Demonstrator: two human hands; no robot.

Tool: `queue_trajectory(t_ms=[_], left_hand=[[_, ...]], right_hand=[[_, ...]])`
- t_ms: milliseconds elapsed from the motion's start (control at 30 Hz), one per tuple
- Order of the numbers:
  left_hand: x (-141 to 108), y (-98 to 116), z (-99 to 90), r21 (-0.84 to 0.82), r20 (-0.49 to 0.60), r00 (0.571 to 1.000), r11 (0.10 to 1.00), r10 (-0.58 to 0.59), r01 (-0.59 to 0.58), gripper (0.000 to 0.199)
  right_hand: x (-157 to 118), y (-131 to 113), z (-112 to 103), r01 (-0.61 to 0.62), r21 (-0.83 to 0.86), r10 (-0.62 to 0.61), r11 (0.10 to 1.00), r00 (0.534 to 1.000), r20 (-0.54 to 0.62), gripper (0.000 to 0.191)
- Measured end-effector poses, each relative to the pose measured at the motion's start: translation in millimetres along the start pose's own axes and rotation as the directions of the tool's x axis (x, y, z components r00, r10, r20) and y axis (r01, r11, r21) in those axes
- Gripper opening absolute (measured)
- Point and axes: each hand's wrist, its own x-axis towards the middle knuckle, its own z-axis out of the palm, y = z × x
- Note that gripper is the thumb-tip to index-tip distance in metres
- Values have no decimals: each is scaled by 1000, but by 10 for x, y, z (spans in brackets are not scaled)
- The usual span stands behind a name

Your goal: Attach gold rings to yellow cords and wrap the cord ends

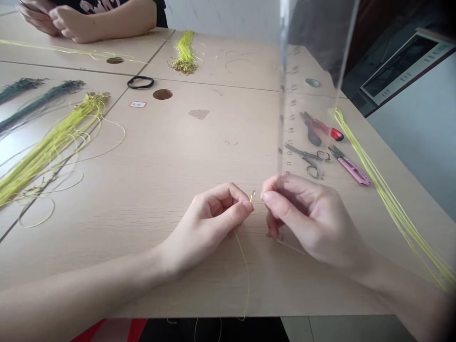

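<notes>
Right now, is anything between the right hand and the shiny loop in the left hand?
Nothing visible: just an open gap between the right hand and the shiny loop in the left hand. The clear ruler stands right of that gap.

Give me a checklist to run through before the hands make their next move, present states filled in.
1. Small loop pinched in the left hand: ok, its tip shows above the thumb.
2. Right hand touching the loop: not ok, a gap shows between them.
3. Clear ruler held: ok, it stands roughly upright in the right hand.
4. Yellow cord below the left hand slack: ok, it hangs in a loose curve.
5. Cord's far end free: cannot tell, it is not clearly visible.
6. Pink-handled snips away from both hands: ok, they lie beyond the right hand.
</notes>
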Motion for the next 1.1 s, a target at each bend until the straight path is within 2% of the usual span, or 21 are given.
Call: queue_trajectory(t_ms=[67,167,267,433,600,767,967,1100], left_hand=[[4,-2,4,-28,-25,1000,1000,-14,13,19],[14,-9,1,-66,-51,999,998,-16,13,18],[17,-25,-18,-84,-73,997,996,0,-6,19],[2,-47,-44,-12,-161,986,999,42,-45,22],[7,-20,-13,-40,-99,994,998,38,-42,16],[11,-15,-9,-161,-91,996,987,15,-29,15],[-13,27,-17,-235,8,999,971,-34,35,15],[1,28,-31,-213,40,998,976,-47,54,14]], right_hand=[[2,4,5,73,148,-59,986,993,-98,19],[13,45,30,234,372,-152,898,960,-236,13],[34,131,56,335,463,-223,820,933,-281,11],[56,276,61,253,483,-141,838,956,-258,14],[52,311,47,164,565,-91,809,984,-155,11],[47,267,60,242,562,-194,791,970,-145,27],[36,241,93,227,522,-149,822,971,-188,30],[54,215,65,190,529,-145,827,981,-126,26]])
